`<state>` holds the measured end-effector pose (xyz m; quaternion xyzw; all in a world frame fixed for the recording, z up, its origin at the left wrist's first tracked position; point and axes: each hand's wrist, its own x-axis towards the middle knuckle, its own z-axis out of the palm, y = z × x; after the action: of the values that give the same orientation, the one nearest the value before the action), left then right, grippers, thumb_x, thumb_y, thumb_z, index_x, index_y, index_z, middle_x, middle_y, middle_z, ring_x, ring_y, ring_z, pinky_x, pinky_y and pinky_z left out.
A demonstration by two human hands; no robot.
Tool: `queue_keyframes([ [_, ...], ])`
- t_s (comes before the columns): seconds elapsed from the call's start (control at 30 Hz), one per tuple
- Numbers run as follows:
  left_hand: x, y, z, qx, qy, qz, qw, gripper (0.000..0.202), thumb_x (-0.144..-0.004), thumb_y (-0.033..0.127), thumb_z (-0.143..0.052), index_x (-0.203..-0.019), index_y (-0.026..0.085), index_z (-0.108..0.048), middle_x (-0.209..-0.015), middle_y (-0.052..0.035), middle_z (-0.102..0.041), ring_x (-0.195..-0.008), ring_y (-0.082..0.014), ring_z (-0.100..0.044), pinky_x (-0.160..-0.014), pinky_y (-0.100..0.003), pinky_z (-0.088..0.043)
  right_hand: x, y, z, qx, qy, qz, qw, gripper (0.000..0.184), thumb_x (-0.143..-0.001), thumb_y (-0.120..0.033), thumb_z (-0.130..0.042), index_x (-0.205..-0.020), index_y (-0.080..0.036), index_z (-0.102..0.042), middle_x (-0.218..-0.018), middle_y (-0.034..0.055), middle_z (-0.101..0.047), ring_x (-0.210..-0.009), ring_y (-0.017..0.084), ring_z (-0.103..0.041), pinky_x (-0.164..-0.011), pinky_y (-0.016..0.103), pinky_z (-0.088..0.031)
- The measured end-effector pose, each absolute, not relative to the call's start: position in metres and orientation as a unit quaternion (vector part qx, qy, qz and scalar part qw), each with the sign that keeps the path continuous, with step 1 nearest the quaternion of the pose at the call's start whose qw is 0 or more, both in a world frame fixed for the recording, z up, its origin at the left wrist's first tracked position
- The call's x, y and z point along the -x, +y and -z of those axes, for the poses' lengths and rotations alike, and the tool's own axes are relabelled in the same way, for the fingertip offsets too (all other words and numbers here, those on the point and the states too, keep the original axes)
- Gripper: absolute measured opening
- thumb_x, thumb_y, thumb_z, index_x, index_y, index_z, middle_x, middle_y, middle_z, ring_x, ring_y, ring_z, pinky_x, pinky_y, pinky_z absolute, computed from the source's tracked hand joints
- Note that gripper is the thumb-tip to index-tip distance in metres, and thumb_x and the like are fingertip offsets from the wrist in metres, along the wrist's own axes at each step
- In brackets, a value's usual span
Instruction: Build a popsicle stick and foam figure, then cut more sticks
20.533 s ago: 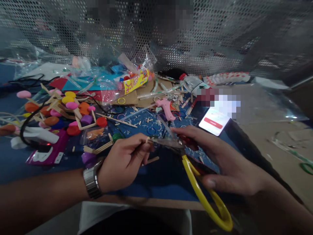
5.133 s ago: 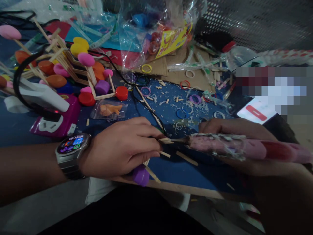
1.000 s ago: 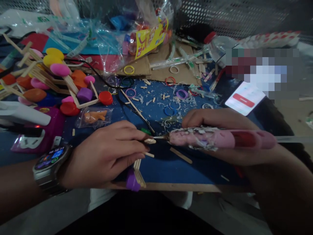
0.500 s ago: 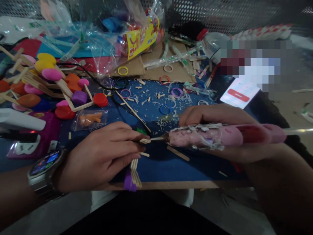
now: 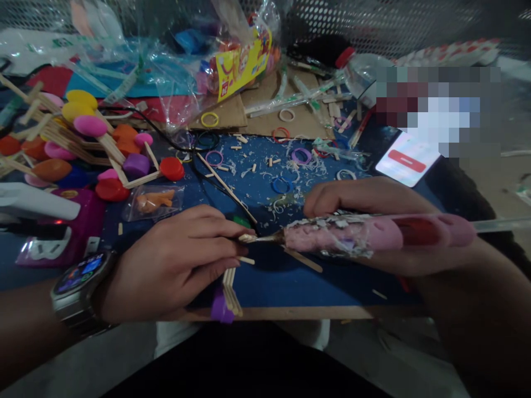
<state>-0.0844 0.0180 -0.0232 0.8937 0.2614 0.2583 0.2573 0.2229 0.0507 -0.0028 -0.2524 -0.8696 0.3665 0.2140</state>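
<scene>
Pressing nozzle to stick, head view.
Left hand [image 5: 174,262] pinches a short wooden stick [image 5: 247,238] at its fingertips. Right hand [image 5: 360,198], closed around the pink glue gun [image 5: 352,236], holds the nozzle against that stick. 1 purple cap [image 5: 219,311] lies just below the left fingers.

Looks like a craft workshop: blue work mat [image 5: 286,283] strewn with wood shavings [image 5: 307,176], coloured rubber bands [image 5: 281,185], stick-and-cap models [image 5: 108,148], plastic supply bags [image 5: 243,62], perforated metal screen [image 5: 398,22] behind.

Both hands closed, facing each other.
Left hand [image 5: 174,262] palm-down, fingers pinched; right hand [image 5: 373,199] curled shut, forearm from right.
</scene>
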Motion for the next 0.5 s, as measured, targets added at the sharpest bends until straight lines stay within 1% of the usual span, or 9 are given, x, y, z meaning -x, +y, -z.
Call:
queue_keyframes([
  [0.17, 0.0841, 0.0181, 0.0231, -0.893, 0.260, -0.262, 0.258, 0.015, -0.101, 0.017, -0.060, -0.100, 0.017, -0.075, -0.119, -0.0065, -0.077, -0.109, -0.0182, -0.067, -0.094, -0.030, -0.055, -0.2217, 0.0516, 0.0021, 0.257, -0.865, -0.376, 0.213, 0.012, -0.093, -0.037, -0.064, -0.092, -0.026, -0.059, -0.085, 0.0017, -0.068, -0.075, 0.018, -0.066, -0.063, 0.030, -0.048],
  [0.3, 0.0842, 0.0181, 0.0232, -0.894, 0.258, -0.267, 0.252, 0.014, -0.101, 0.017, -0.061, -0.100, 0.017, -0.075, -0.117, -0.0068, -0.077, -0.107, -0.0180, -0.067, -0.094, -0.029, -0.055, -0.2226, 0.0515, 0.0025, 0.267, -0.865, -0.374, 0.203, 0.008, -0.092, -0.033, -0.064, -0.093, -0.026, -0.060, -0.088, 0.0026, -0.069, -0.075, 0.017, -0.066, -0.062, 0.031, -0.048],
  [0.4, 0.0846, 0.0180, 0.0235, -0.891, 0.260, -0.270, 0.255, 0.013, -0.100, 0.018, -0.062, -0.099, 0.017, -0.074, -0.116, -0.0066, -0.077, -0.104, -0.0173, -0.066, -0.092, -0.028, -0.055, -0.2248, 0.0507, 0.0018, 0.280, -0.857, -0.380, 0.208, 0.008, -0.090, -0.032, -0.066, -0.093, -0.026, -0.060, -0.090, 0.0030, -0.071, -0.078, 0.019, -0.067, -0.063, 0.032, -0.048],
  [0.5, 0.0851, 0.0181, 0.0238, -0.891, 0.260, -0.267, 0.258, 0.012, -0.100, 0.018, -0.063, -0.100, 0.017, -0.074, -0.115, -0.0060, -0.077, -0.106, -0.0175, -0.066, -0.092, -0.029, -0.055, -0.2249, 0.0500, 0.0008, 0.287, -0.854, -0.380, 0.210, 0.008, -0.089, -0.031, -0.066, -0.094, -0.026, -0.062, -0.090, 0.0027, -0.071, -0.077, 0.018, -0.067, -0.061, 0.031, -0.047],
])
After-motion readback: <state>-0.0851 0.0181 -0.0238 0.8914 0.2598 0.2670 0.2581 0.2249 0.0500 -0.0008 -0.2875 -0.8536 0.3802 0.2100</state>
